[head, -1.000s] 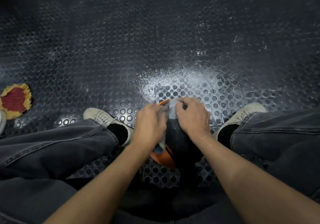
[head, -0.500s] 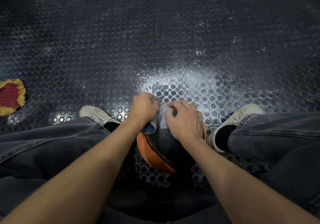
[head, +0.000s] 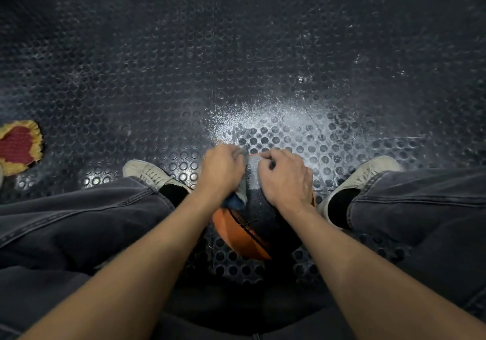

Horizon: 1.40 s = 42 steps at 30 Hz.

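An orange and black basketball sits on the studded floor between my feet. My left hand grips a blue-grey cloth and holds it against the ball's upper left side. My right hand lies on top of the ball with its fingers curled, holding it steady. A pale whitish smear shows on the ball between the two hands. The far side of the ball is hidden by my hands.
The floor is dark studded rubber, with a white powdery patch just beyond the ball. My two pale shoes and dark jeans flank the ball. A red and yellow cloth lies at the far left.
My left hand has slid with the cloth from the ball's near side up toward its far top. The right hand has shifted little. More orange of the ball shows near me.
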### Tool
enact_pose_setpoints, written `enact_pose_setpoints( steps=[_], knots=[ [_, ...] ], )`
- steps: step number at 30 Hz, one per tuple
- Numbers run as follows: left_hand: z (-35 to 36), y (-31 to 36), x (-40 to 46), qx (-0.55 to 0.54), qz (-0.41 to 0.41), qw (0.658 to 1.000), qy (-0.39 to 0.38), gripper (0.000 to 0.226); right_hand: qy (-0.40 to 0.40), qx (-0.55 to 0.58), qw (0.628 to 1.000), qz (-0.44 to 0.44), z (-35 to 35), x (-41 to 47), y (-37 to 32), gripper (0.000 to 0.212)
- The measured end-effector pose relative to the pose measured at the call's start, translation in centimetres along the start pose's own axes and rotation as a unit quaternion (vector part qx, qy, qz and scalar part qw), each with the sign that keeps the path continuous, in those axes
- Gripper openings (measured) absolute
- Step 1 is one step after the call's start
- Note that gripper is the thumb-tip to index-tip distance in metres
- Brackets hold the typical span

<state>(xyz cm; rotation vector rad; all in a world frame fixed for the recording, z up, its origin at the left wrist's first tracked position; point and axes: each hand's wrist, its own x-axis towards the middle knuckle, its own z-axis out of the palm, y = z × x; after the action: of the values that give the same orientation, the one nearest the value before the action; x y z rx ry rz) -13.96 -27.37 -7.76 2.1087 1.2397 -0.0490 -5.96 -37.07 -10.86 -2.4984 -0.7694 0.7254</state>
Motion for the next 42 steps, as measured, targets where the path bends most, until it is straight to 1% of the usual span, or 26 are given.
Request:
enact_pose_setpoints(
  steps=[2,3,4,5,8,9,10,12,14,16,19,22,23,24,25,27,29,30,31,33,34,35,37,40,41,42],
  knots=[
    [0.1,-0.3,-3.5,0.019,0.099,0.995,0.022,0.023,-0.005,0.019,1.0,0.007,-0.4,0.5,0.3,0.029],
    [0.2,-0.6,-4.8,0.021,0.134,0.99,0.028,0.02,-0.01,0.029,1.0,0.004,-0.5,0.7,0.4,0.027],
    [0.4,-0.9,-5.0,0.03,0.146,0.988,0.032,0.02,-0.018,0.036,0.999,-0.001,-0.7,0.9,0.5,0.026],
    [0.4,-1.0,-4.3,0.031,0.123,0.991,0.037,0.022,-0.024,0.038,0.999,-0.009,-0.8,1.0,0.4,0.026],
    [-0.4,-0.2,0.0,-0.014,-0.016,1.0,0.004,0.025,-0.027,0.033,0.999,-0.015,-0.4,0.7,0.0,0.026],
    [-0.6,-0.1,0.6,-0.017,-0.034,0.999,-0.001,0.025,-0.02,0.027,0.999,-0.013,-0.2,0.5,0.0,0.026],
    [-0.5,0.0,0.5,-0.008,-0.032,0.999,0.002,0.027,-0.011,0.023,1.0,-0.01,-0.1,0.5,-0.1,0.025],
    [0.3,-0.7,-1.8,0.004,0.028,0.999,0.046,0.028,-0.004,0.024,1.0,0.005,-0.1,0.8,0.0,0.025],
    [1.0,-1.3,-6.0,-0.012,0.092,0.992,0.083,0.019,-0.012,0.035,0.999,0.018,-0.1,1.6,0.1,0.024],
    [1.8,-1.8,-7.6,-0.009,0.112,0.989,0.095,0.008,-0.025,0.044,0.999,0.019,0.0,2.2,0.3,0.027],
    [1.6,-1.3,-5.4,-0.003,0.073,0.991,0.114,0.012,-0.021,0.047,0.999,0.015,0.3,2.2,0.1,0.029],
    [0.3,-0.5,-1.2,-0.055,-0.026,0.996,0.069,0.017,0.008,0.068,0.997,0.034,0.4,1.4,0.1,0.029],
    [0.2,-0.4,-0.5,-0.067,-0.048,0.995,0.054,0.018,0.023,0.073,0.996,0.046,0.4,1.2,0.1,0.028],
    [0.3,-0.1,-0.6,-0.06,-0.044,0.996,0.05,0.018,0.034,0.074,0.995,0.062,0.4,1.0,0.2,0.025],
    [0.6,0.0,-1.6,-0.046,-0.011,0.997,0.062,0.018,0.043,0.073,0.993,0.08,0.3,0.9,0.2,0.023],
    [1.8,-0.1,-4.7,-0.031,0.11,0.989,0.099,0.013,0.052,0.083,0.989,0.11,-0.1,1.3,0.6,0.022],
    [2.7,-1.0,-6.7,-0.015,0.182,0.978,0.097,0.012,0.043,0.1,0.987,0.122,-0.3,1.9,1.0,0.024],
    [2.7,-1.6,-6.3,-0.009,0.179,0.979,0.097,0.013,0.033,0.108,0.986,0.119,-0.4,2.1,1.0,0.024],
    [2.5,-1.8,-5.3,-0.008,0.147,0.984,0.104,0.014,0.024,0.115,0.986,0.116,-0.2,2.1,1.0,0.023],
    [1.5,-1.6,-2.3,-0.021,0.05,0.992,0.116,0.017,0.02,0.119,0.987,0.107,0.0,2.0,0.8,0.02],
    [0.8,-1.2,-1.1,-0.037,0.005,0.993,0.108,0.019,0.019,0.113,0.988,0.108,0.1,1.7,0.7,0.02],
    [0.4,-1.0,-0.4,-0.049,-0.019,0.994,0.094,0.02,0.019,0.103,0.988,0.11,0.3,1.5,0.5,0.02],
    [0.4,-0.7,-0.7,-0.041,0.002,0.995,0.09,0.019,0.029,0.088,0.988,0.125,0.6,1.3,0.3,0.023],
    [1.2,-0.8,-3.6,-0.025,0.113,0.988,0.105,0.015,0.035,0.101,0.981,0.165,0.5,1.5,0.6,0.027],
    [1.2,-1.0,-3.6,-0.023,0.117,0.987,0.108,0.018,0.03,0.109,0.979,0.169,0.3,1.6,0.8,0.026],
    [0.8,-1.2,-3.1,-0.028,0.081,0.99,0.11,0.02,0.024,0.115,0.979,0.168,0.1,1.6,1.1,0.024]
  ],
)
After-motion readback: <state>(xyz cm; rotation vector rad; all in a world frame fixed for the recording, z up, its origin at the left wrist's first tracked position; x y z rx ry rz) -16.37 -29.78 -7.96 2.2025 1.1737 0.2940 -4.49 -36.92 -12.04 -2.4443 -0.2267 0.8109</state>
